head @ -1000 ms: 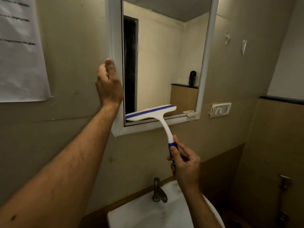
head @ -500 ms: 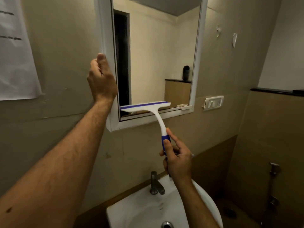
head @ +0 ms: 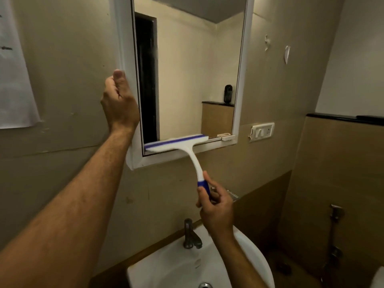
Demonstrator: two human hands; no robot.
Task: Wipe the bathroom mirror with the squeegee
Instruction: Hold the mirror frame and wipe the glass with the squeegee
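A white-framed mirror (head: 187, 80) hangs on the beige wall ahead. My left hand (head: 119, 104) grips the frame's left edge, thumb pointing up along it. A white squeegee with a blue strip (head: 176, 143) has its blade lying across the bottom of the glass, just above the lower frame rail. Its curved handle runs down to the right, where my right hand (head: 216, 206) grips the blue end.
A white basin (head: 253, 252) with a metal tap (head: 190, 235) sits below the mirror. A switch plate (head: 262, 131) is on the wall right of the mirror. A paper sheet (head: 14, 80) hangs at left. A hose fitting (head: 335, 213) is on the right wall.
The squeegee blade has slid down from a little above the bottom rail to the very bottom of the glass. My left hand stays on the frame's edge.
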